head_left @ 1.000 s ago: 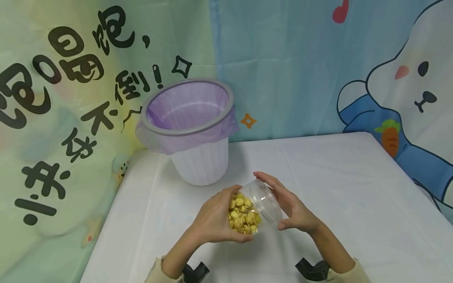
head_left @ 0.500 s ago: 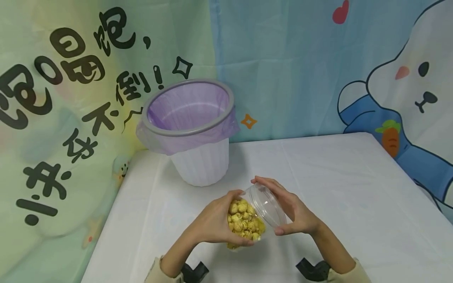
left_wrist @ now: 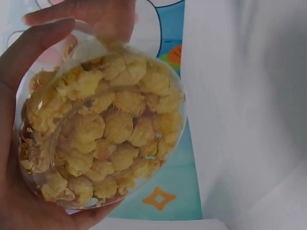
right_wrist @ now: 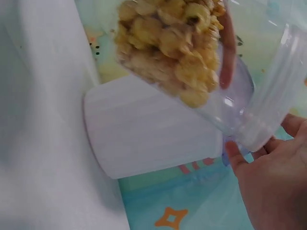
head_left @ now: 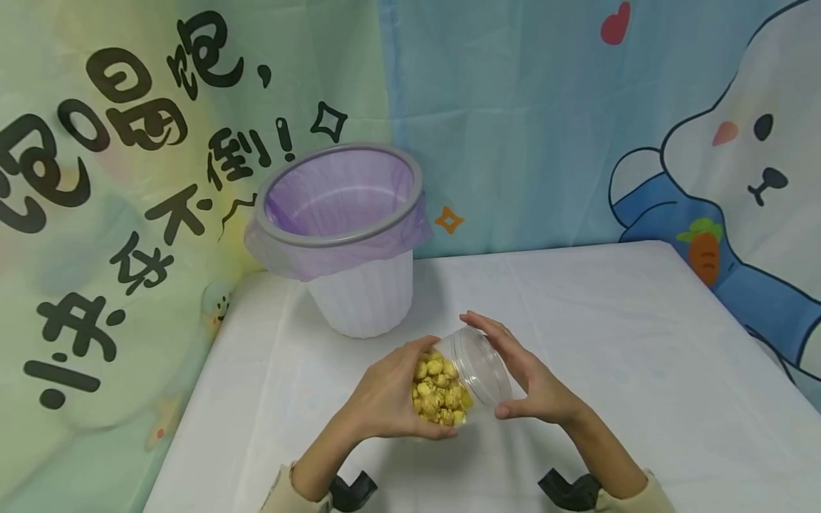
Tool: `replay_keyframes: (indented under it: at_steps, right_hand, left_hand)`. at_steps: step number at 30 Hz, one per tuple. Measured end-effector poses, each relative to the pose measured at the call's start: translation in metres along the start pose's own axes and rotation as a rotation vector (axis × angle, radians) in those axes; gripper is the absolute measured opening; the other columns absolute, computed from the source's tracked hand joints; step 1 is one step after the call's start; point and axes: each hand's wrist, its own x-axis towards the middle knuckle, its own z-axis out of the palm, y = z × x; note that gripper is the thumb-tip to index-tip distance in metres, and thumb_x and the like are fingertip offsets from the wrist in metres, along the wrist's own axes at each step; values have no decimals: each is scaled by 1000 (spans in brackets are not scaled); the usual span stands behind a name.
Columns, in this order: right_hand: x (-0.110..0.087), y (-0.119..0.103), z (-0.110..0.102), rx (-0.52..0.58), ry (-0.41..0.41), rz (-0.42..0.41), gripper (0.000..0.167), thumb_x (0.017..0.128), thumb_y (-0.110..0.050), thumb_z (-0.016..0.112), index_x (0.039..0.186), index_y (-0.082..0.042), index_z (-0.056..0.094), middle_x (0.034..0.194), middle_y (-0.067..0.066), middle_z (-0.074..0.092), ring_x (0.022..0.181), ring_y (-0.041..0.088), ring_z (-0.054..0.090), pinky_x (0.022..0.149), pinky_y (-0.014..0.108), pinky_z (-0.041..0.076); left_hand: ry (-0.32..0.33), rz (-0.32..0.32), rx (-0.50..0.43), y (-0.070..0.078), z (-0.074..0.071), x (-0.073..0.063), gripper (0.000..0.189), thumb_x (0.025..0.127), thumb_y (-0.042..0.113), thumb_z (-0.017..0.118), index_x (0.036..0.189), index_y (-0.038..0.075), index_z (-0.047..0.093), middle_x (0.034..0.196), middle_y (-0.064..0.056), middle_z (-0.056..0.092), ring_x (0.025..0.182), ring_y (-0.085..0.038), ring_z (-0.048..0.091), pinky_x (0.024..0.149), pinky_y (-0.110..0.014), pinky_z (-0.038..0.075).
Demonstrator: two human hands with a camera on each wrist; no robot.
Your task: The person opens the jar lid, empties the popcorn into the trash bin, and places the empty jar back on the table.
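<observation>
A clear plastic jar (head_left: 441, 390) of yellow popcorn is held tilted over the table, its lid end toward the right. My left hand (head_left: 387, 396) grips the jar's body, thumb on the near side and fingers on the far side. The clear screw lid (head_left: 486, 369) is at the jar's mouth. Around the lid's rim, my right hand (head_left: 541, 385) spreads its thumb and fingers. In the right wrist view the right fingertips (right_wrist: 235, 152) are at the edge of the lid (right_wrist: 274, 93). The left wrist view looks at the popcorn (left_wrist: 117, 127) through the jar's base.
A white bin (head_left: 368, 303) with a grey rim and a purple liner bag (head_left: 333, 258) stands at the back left of the table. White cloth (head_left: 596, 328) covers the tabletop. Printed curtains (head_left: 507, 128) hang behind and to the left.
The jar dips slightly, then comes back up and level with where it was. My right thumb shifts a little along the lid's near edge. The bin stays put.
</observation>
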Motion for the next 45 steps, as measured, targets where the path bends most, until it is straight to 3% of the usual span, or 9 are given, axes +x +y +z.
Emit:
replay_keyframes:
  at_steps: [7, 13, 17, 21, 25, 29, 35, 42, 45]
  right_hand:
    - [-1, 3, 2, -26, 33, 13, 92, 74, -19, 76, 144, 2, 21, 145, 21, 21, 134, 27, 20, 104, 28, 26]
    - [1, -3, -3, -59, -20, -17, 96, 67, -15, 78, 143, 4, 23, 143, 22, 25, 132, 30, 21, 101, 36, 30]
    - [1, -6, -5, -53, -66, -82, 97, 66, -17, 78, 141, 9, 23, 142, 24, 26, 131, 32, 23, 101, 37, 31]
    - [2, -9, -7, -35, -108, -134, 102, 66, -18, 78, 141, 12, 15, 142, 27, 24, 132, 34, 21, 103, 38, 29]
    - [2, -11, -6, -13, -108, -94, 112, 70, -26, 78, 144, 8, 0, 146, 27, 16, 135, 35, 14, 105, 33, 26]
    - [2, -10, -1, -22, -38, 8, 113, 73, -38, 76, 147, -2, 0, 149, 21, 12, 136, 31, 12, 107, 27, 21]
    - [3, -10, 5, -113, 48, 136, 103, 67, -14, 80, 148, -10, 15, 148, 10, 21, 133, 23, 20, 101, 59, 21]
    - [4, -8, 3, -108, 16, 24, 101, 63, -2, 78, 145, 0, 19, 145, 20, 22, 133, 29, 21, 103, 26, 28]
    - [5, -9, 2, -85, -16, -28, 102, 61, -3, 79, 143, 6, 19, 143, 25, 22, 133, 31, 20, 102, 29, 30]
  left_hand:
    - [9, 10, 0, -1, 0, 1, 109, 53, 57, 80, 139, 12, 31, 119, -2, 52, 102, -13, 53, 83, -33, 48]
    - [-86, 10, -136, -2, -3, 1, 104, 56, 53, 81, 138, 13, 32, 119, -1, 53, 100, -9, 53, 83, -27, 48]
    - [-164, 26, -240, -2, -6, 1, 101, 59, 48, 82, 139, 12, 31, 120, -1, 54, 98, -6, 54, 81, -23, 47]
    - [-195, 38, -274, -2, -6, 0, 100, 59, 46, 82, 139, 13, 31, 121, -1, 54, 98, -5, 54, 81, -22, 46]
    - [-137, 38, -192, -3, -5, -1, 102, 57, 51, 81, 138, 14, 31, 120, 0, 54, 98, -6, 54, 81, -24, 47]
    - [-27, 37, -40, -2, -3, -1, 106, 54, 57, 80, 138, 13, 32, 121, -2, 52, 102, -11, 53, 83, -31, 48]
    - [65, 47, 50, -2, 0, 0, 109, 51, 57, 81, 137, 11, 32, 119, -4, 53, 103, -14, 53, 84, -34, 48]
    - [-14, 24, -46, -3, -4, -1, 107, 53, 56, 81, 138, 12, 31, 118, -2, 53, 101, -11, 53, 83, -30, 48]
    - [-73, 20, -110, -3, -7, -2, 105, 56, 55, 80, 138, 12, 32, 118, -1, 54, 99, -9, 54, 82, -27, 48]
